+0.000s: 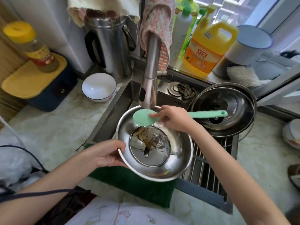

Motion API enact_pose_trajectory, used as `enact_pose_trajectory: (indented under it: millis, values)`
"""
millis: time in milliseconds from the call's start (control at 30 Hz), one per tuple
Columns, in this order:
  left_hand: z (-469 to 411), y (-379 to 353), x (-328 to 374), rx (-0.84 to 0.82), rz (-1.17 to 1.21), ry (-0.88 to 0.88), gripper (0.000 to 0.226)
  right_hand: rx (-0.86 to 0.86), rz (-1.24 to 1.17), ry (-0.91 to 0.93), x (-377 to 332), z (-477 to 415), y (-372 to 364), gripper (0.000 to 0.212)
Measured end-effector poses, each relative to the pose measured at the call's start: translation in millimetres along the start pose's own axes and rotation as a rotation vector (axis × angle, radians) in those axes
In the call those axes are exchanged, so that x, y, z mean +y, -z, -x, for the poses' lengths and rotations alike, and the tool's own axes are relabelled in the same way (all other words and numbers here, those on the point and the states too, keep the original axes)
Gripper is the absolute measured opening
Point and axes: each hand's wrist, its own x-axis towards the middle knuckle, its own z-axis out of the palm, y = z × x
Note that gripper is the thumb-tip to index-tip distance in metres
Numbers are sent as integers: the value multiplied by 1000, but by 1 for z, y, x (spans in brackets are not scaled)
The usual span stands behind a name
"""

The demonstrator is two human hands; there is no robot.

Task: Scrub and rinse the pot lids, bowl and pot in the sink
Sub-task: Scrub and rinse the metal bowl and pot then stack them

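Left hand (107,153) and right hand (173,119) are shown bare. Left forearm (53,181) and right forearm (227,159) are unsleeved up to the frame edge. A pale garment (113,213) is worn in front, with a faint floral print and a thin pink line. A thin dark strap (40,192) is seen across the left forearm, dark fabric (71,207) beside it.

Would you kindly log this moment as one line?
left hand grips steel bowl rim | right hand holds green brush | soiled glass lid in bowl

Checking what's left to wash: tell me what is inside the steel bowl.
A round pot lid lies inside the steel bowl, smeared brown. The bottom beneath is hidden. A green brush hangs above.
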Motion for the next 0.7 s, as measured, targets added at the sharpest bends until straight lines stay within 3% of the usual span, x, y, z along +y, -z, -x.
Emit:
enact_pose_trajectory:
  millis: [133,267,333,433,600,633,700]
  values:
    - [0,-6,-3,-39,-40,-21,40,144,-434,-289,12,24,-1,38]
    - [3,-20,1,-34,-137,-49,28,171,-300,-356,-15,18,-25,47]
    - [4,-22,-1,-29,-127,-45,30,206,-380,-271,-41,13,-36,45]
    - [3,-18,-7,-11,-82,-27,28,185,-283,-125,-58,7,-42,42]
    - [1,-4,-21,24,93,-24,36,114,-112,-574,-14,-6,-36,36]
    - [1,-4,-23,31,86,-29,35,103,-130,-603,-13,-6,-38,36]
    - [0,-6,-22,38,15,-33,33,135,-248,-490,-35,-7,-39,35]
